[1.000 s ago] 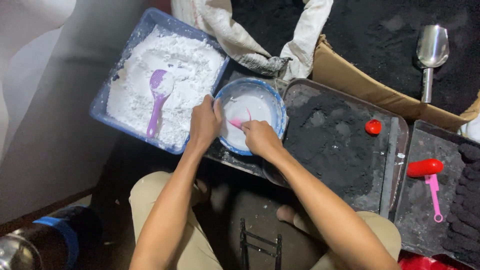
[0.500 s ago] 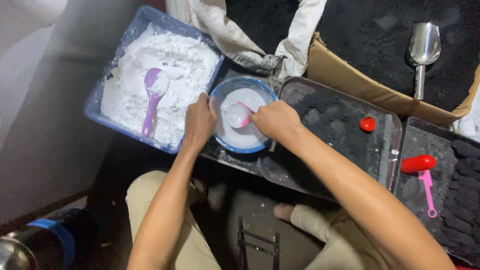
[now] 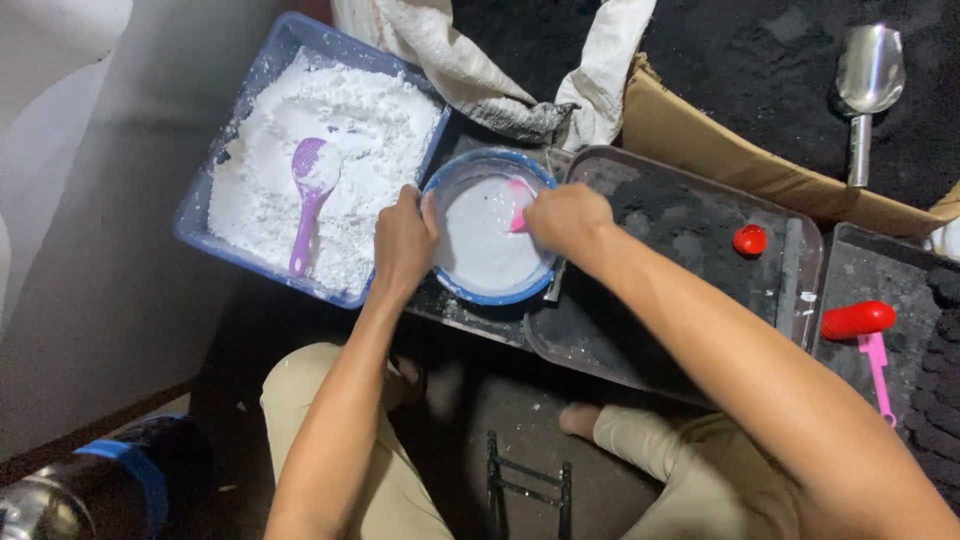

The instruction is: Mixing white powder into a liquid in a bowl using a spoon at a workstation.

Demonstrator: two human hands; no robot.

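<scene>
Bowl (image 3: 490,240) rim gripped by left hand (image 3: 402,243), right hand (image 3: 565,218) fingers closed around pink spoon (image 3: 520,194) inside it

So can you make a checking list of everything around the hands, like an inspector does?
Surface: dark dusty tray, smeared with black powder.
Job's things: blue-rimmed bowl of white paste; pink spoon in it.
Clutter: blue tub of white powder with purple scoop; red cap; metal scoop; red-handled tool; cloth sack.
Hands: left hand grips the bowl's rim; right hand holds the spoon.
Cables: nothing seen.
Surroundings: cardboard box of black powder; person's knees below.
</scene>
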